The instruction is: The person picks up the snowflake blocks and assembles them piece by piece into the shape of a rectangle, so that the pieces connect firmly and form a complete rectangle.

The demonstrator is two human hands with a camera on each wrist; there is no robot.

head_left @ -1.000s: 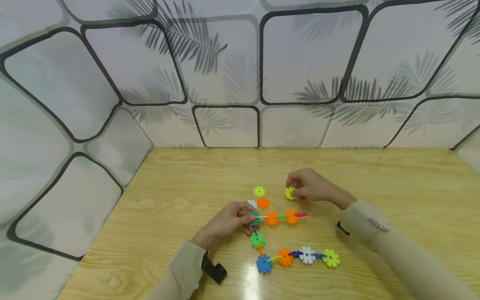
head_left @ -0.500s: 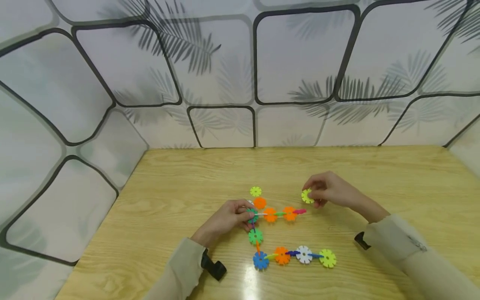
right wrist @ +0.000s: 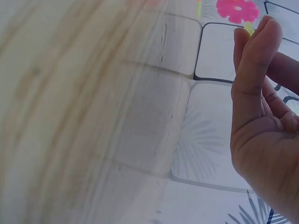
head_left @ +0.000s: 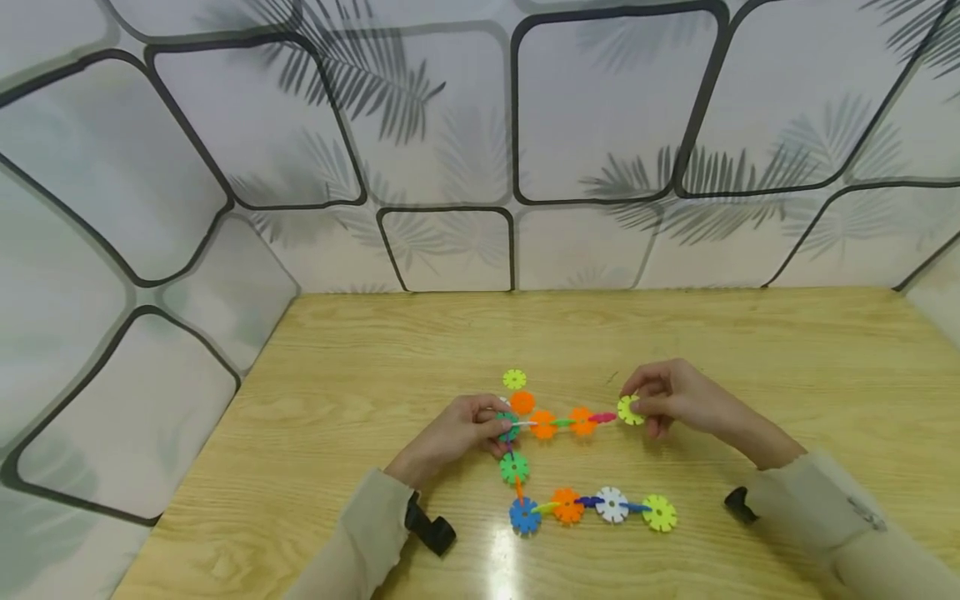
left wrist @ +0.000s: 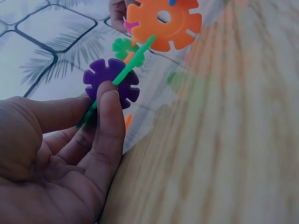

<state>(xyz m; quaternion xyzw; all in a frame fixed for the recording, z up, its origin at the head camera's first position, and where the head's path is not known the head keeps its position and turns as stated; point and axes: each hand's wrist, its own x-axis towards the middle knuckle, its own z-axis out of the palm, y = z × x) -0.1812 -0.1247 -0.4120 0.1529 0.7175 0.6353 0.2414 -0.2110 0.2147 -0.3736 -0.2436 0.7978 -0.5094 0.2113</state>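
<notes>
A chain of coloured snowflake discs (head_left: 562, 422) lies on the wooden table (head_left: 750, 333). My left hand (head_left: 457, 433) pinches its left end at a green disc (head_left: 508, 426); the left wrist view shows my fingers (left wrist: 107, 126) on a purple disc (left wrist: 112, 86) and a green edge, with an orange disc (left wrist: 163, 21) beyond. My right hand (head_left: 671, 400) pinches a yellow-green disc (head_left: 630, 410) against the pink disc (head_left: 602, 417) at the chain's right end. In the right wrist view that pink disc (right wrist: 237, 10) shows past my fingertips (right wrist: 257, 32).
The chain runs down through a green disc (head_left: 514, 468) to a blue one (head_left: 525, 515), then right through orange, white and yellow-green discs (head_left: 660, 512). A loose yellow-green disc (head_left: 514, 379) lies behind. Patterned walls close the table's back and left.
My right hand has carried the yellow-green disc from behind the chain rightward and down to the pink end of it. The left hand has kept its hold.
</notes>
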